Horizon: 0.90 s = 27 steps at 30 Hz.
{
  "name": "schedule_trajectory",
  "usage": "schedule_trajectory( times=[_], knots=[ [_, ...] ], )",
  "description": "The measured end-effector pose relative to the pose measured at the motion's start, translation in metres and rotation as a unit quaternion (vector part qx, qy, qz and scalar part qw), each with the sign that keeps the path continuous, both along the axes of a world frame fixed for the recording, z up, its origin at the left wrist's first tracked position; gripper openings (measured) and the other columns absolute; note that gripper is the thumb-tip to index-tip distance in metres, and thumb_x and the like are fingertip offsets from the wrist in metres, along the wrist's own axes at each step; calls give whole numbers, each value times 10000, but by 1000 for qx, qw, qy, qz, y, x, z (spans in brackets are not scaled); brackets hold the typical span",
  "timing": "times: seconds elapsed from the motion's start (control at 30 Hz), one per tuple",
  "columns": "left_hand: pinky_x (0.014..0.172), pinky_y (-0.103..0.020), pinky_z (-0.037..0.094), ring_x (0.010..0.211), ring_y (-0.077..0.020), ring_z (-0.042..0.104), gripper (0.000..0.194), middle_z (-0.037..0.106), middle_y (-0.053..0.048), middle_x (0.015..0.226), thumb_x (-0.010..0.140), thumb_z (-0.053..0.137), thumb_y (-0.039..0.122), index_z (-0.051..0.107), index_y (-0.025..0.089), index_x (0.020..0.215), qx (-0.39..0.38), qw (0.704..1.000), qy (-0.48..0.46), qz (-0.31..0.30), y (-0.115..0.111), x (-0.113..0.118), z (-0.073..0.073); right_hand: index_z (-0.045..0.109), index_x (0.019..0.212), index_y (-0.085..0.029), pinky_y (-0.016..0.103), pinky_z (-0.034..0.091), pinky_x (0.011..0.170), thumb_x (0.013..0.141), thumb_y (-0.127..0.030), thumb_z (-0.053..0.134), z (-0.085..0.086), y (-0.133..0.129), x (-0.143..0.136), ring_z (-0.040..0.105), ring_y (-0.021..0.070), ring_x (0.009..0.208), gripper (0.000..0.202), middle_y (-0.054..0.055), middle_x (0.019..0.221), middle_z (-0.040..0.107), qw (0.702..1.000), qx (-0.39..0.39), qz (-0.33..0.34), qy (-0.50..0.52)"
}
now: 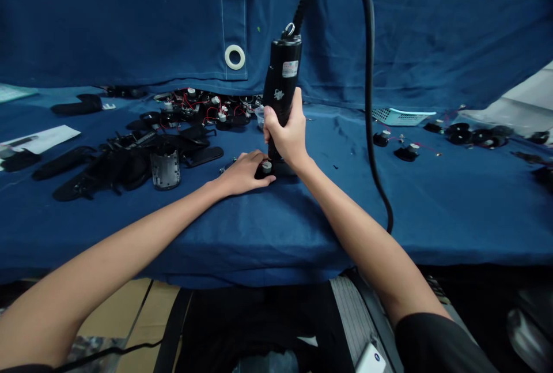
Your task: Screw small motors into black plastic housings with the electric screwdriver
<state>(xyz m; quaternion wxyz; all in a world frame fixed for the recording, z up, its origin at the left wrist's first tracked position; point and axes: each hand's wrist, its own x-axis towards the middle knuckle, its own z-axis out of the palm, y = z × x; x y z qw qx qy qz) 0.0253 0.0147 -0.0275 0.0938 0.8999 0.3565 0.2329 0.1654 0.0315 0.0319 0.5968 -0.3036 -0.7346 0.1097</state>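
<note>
My right hand (288, 132) is wrapped round a black corded electric screwdriver (283, 73). The tool stands nearly upright, its lower end down by a small black part (266, 168) that carries a silvery round motor. Around that part lies my left hand (248, 172), thumb and fingers on either side, steadying it on the blue cloth. Whether the screwdriver's tip touches the part is hidden. To the left of my left hand is a pile of black plastic shells (125, 159), with a grey-black cover (166, 170) at its near side.
Behind my hands sit several motor parts with red wires (194, 105). The screwdriver's black cable (369, 73) loops down on the right. A pale green basket (401, 116) and more black parts (407, 152) lie to the right. A blue curtain (151, 21) hangs behind.
</note>
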Motion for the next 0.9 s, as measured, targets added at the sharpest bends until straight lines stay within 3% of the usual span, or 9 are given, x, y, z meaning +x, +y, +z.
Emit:
schedule_trajectory(
  times=[0.13, 0.9],
  knots=[
    [946, -436, 407, 998, -275, 553, 412, 574, -84, 1093, 858, 566, 520, 520, 177, 1082, 2, 1000, 3, 1, 0, 0, 0, 332, 1095, -271, 252, 489, 467, 934, -517, 450, 0, -2, -1, 489, 81, 420, 317, -87, 609, 489, 998, -5, -21, 55],
    [949, -436, 404, 1002, -274, 556, 449, 576, -88, 1096, 854, 558, 541, 525, 181, 1120, -10, 1000, 2, 0, 1, -1, 0, 328, 1104, -281, 255, 501, 476, 912, -561, 456, 1, -4, -3, 492, 74, 419, 362, -82, 647, 517, 998, -14, -22, 58]
  ],
)
